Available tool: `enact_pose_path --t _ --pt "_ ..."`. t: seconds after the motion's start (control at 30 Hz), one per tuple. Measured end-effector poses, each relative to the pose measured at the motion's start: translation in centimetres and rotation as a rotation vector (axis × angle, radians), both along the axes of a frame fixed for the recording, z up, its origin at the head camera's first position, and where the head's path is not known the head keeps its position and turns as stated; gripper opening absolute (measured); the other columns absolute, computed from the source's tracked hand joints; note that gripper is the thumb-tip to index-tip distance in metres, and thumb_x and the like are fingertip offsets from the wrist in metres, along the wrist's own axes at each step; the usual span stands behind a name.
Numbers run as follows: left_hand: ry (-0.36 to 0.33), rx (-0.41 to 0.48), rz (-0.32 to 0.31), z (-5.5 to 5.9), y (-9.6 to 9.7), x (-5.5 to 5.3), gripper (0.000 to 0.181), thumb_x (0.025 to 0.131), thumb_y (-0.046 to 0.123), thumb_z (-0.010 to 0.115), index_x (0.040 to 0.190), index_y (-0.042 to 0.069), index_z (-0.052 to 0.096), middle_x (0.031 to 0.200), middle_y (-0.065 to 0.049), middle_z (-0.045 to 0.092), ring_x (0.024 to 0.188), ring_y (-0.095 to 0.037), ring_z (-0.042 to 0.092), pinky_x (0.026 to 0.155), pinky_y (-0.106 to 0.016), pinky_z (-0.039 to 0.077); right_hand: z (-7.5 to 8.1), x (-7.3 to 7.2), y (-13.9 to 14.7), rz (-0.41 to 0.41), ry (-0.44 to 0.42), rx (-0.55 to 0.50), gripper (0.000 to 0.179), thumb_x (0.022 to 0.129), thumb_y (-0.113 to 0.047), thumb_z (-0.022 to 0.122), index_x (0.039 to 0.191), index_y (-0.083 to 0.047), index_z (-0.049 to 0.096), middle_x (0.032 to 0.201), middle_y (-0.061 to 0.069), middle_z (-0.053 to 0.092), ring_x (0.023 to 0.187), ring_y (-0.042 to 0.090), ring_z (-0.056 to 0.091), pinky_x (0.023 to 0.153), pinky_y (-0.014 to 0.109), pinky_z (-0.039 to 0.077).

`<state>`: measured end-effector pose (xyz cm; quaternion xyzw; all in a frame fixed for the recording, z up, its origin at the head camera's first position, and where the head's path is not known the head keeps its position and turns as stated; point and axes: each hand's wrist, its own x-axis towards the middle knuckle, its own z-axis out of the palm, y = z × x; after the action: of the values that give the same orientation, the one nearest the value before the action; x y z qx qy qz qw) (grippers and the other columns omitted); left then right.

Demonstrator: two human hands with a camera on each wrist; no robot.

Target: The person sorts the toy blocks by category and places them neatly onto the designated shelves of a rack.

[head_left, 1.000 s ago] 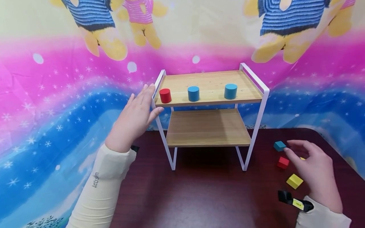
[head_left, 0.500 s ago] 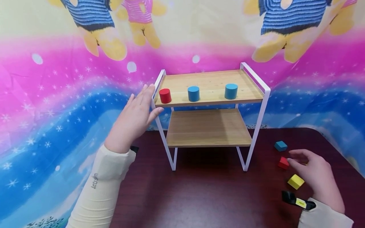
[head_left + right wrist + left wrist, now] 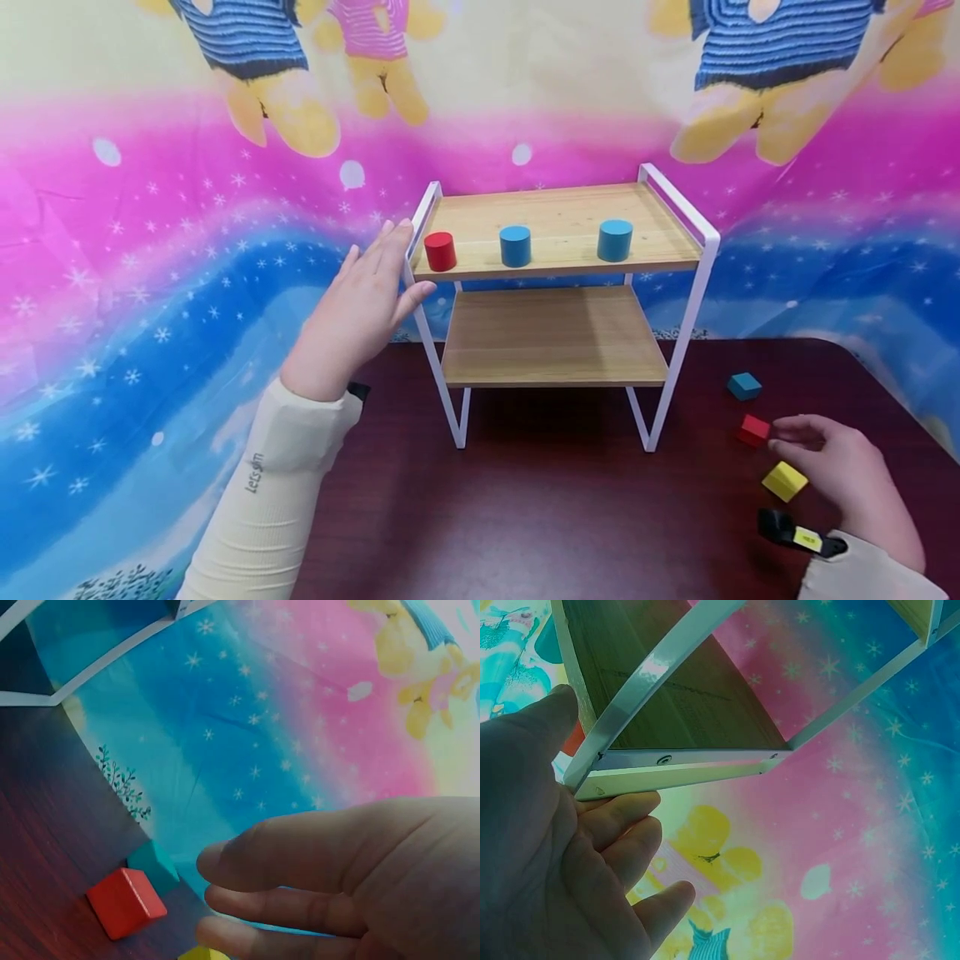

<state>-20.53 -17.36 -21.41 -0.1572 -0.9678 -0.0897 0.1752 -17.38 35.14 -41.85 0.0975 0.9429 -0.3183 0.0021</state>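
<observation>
My left hand [image 3: 352,312] rests with straight fingers against the upper left end of a two-tier shelf [image 3: 555,333] with wooden boards and a white frame. In the left wrist view, the hand's fingers [image 3: 626,814] lie along the frame's corner. On the top board stand a red cylinder [image 3: 440,252] and two blue cylinders [image 3: 515,246] [image 3: 615,241]. At the right, my right hand [image 3: 847,467] hovers with gently bent fingers, holding nothing. Its fingertips are close to a red block [image 3: 753,430], above a yellow block [image 3: 785,481]. A teal block [image 3: 744,386] lies farther back.
The shelf stands on a dark reddish-brown table [image 3: 562,517]. Behind it hangs a colourful backdrop [image 3: 225,208] with snowflakes and bears. The shelf's white right leg [image 3: 678,350] rises between the cylinders and the loose blocks.
My right hand has drawn back toward me, from beside the teal block to beside the red one. My left hand has stayed at the shelf, and the blocks lie as before.
</observation>
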Motion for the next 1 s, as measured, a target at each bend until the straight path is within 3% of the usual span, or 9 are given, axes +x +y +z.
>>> enact_pose_path --t 0.3,0.5,0.7,1.0 --pt "0.002 -0.006 -0.003 0.0 0.1 0.0 0.084 0.101 0.043 0.06 0.163 0.011 0.014 0.166 -0.014 0.025 0.156 -0.028 0.014 0.123 -0.057 0.012 -0.7 -0.2 1.0 0.049 -0.116 -0.005 0.054 0.095 -0.027 0.072 0.128 0.013 0.057 0.124 0.041 0.054 0.107 0.056 0.053 0.078 0.061 0.05" --pt "-0.009 -0.008 0.001 0.0 0.1 0.1 0.083 0.101 0.043 0.059 0.163 0.011 0.014 0.166 -0.014 0.024 0.156 -0.028 0.013 0.124 -0.057 0.011 -1.5 -0.3 1.5 0.108 -0.193 -0.041 0.056 0.095 -0.028 0.073 0.127 0.015 0.056 0.114 0.035 0.064 0.105 0.053 0.056 0.079 0.062 0.051" --pt "-0.004 -0.005 -0.003 -0.1 0.2 0.1 0.083 0.101 0.043 0.06 0.163 0.011 0.015 0.166 -0.015 0.025 0.156 -0.028 0.013 0.124 -0.056 0.011 -2.6 -0.4 1.8 0.091 -0.253 -0.065 0.05 0.094 -0.022 0.073 0.122 0.017 0.059 0.112 0.036 0.062 0.101 0.05 0.057 0.077 0.057 0.053" --pt "0.005 -0.002 -0.002 0.0 0.2 0.1 0.083 0.101 0.042 0.06 0.163 0.01 0.015 0.165 -0.016 0.027 0.156 -0.028 0.014 0.123 -0.057 0.012 -3.3 -0.7 2.3 0.081 -0.289 -0.1 0.06 0.09 -0.029 0.078 0.124 0.017 0.058 0.12 0.041 0.056 0.103 0.05 0.056 0.076 0.054 0.054"
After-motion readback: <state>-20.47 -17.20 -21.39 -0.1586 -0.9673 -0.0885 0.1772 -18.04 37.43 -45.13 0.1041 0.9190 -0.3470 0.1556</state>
